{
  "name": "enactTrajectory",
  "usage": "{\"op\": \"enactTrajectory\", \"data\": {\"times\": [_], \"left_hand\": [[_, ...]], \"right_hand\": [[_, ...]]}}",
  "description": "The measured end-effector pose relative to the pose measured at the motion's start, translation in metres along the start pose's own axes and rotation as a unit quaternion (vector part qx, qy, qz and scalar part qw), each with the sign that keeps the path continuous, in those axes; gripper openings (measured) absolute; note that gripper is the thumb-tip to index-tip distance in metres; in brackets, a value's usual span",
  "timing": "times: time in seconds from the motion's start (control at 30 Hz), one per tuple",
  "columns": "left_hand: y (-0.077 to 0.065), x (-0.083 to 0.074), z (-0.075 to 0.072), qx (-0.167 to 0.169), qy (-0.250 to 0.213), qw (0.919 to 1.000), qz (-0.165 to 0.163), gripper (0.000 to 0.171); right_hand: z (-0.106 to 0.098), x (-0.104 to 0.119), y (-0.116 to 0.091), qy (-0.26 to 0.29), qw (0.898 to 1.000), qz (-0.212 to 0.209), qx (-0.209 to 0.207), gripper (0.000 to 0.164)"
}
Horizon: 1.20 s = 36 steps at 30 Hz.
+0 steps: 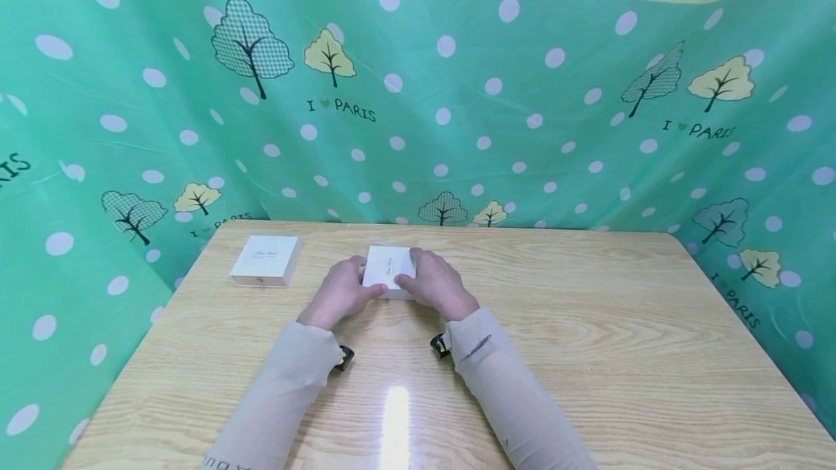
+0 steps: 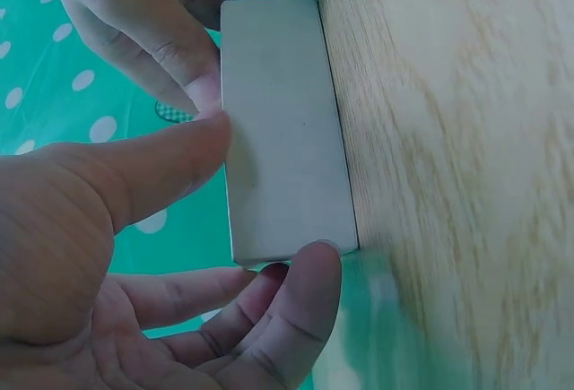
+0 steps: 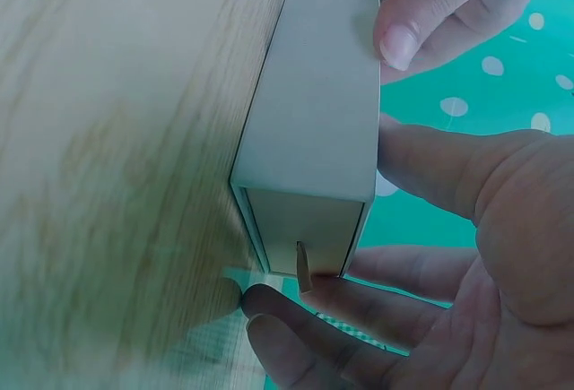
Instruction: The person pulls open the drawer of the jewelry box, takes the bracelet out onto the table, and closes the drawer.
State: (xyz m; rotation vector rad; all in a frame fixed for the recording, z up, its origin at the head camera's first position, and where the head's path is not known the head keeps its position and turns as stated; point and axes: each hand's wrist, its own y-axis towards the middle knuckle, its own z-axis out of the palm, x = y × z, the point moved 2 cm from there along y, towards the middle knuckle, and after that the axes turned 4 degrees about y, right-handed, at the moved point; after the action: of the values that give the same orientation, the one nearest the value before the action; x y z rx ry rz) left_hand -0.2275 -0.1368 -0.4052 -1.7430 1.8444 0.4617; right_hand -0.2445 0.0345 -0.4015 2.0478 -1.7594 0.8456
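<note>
A small white drawer box (image 1: 382,261) with small dark print on its lid sits on the table between both hands. My left hand (image 1: 339,293) holds its left side, thumb on the top edge and fingers against the end, as the left wrist view shows. From the other side my right hand (image 1: 439,284) grips it, thumb (image 3: 430,161) on the top edge. Its fingers curl around the end where a drawer front (image 3: 282,224) with a short pull tab (image 3: 303,266) faces out. One fingertip lies right at that tab. The drawer is closed within its sleeve.
A second white box (image 1: 266,256) with similar print stands at the table's back left, its small tab facing front. The wooden table (image 1: 620,325) ends at the back against a green polka-dot curtain (image 1: 483,100). Black straps show under both sleeve cuffs.
</note>
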Motion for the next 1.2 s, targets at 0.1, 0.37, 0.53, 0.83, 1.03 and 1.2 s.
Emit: {"op": "enactTrajectory", "data": {"times": [0.1, 0.37, 0.53, 0.83, 1.03, 1.2], "left_hand": [[-0.001, 0.001, 0.001, -0.001, 0.002, 1.0, -0.008, 0.058], [-0.002, 0.007, 0.003, 0.001, 0.0, 0.9996, -0.027, 0.054], [-0.003, 0.01, 0.005, 0.032, -0.033, 0.9977, -0.05, 0.054], [-0.004, 0.014, 0.007, 0.04, -0.074, 0.9945, -0.062, 0.049], [-0.004, 0.018, 0.01, 0.039, -0.135, 0.9871, -0.078, 0.045], [-0.004, 0.02, 0.013, 0.029, -0.161, 0.9829, -0.084, 0.045]], "right_hand": [[0.001, 0.0, 0.001, 0.003, 1.0, 0.0, 0.001, 0.07], [0.0, 0.001, 0.0, 0.001, 1.0, -0.004, 0.0, 0.071], [-0.001, 0.001, 0.0, 0.003, 1.0, -0.004, 0.002, 0.071], [0.0, 0.0, 0.0, 0.001, 1.0, 0.001, 0.005, 0.07], [0.0, -0.001, 0.0, 0.002, 1.0, 0.0, 0.003, 0.07], [0.0, -0.002, 0.0, 0.006, 1.0, -0.001, 0.001, 0.07]]}}
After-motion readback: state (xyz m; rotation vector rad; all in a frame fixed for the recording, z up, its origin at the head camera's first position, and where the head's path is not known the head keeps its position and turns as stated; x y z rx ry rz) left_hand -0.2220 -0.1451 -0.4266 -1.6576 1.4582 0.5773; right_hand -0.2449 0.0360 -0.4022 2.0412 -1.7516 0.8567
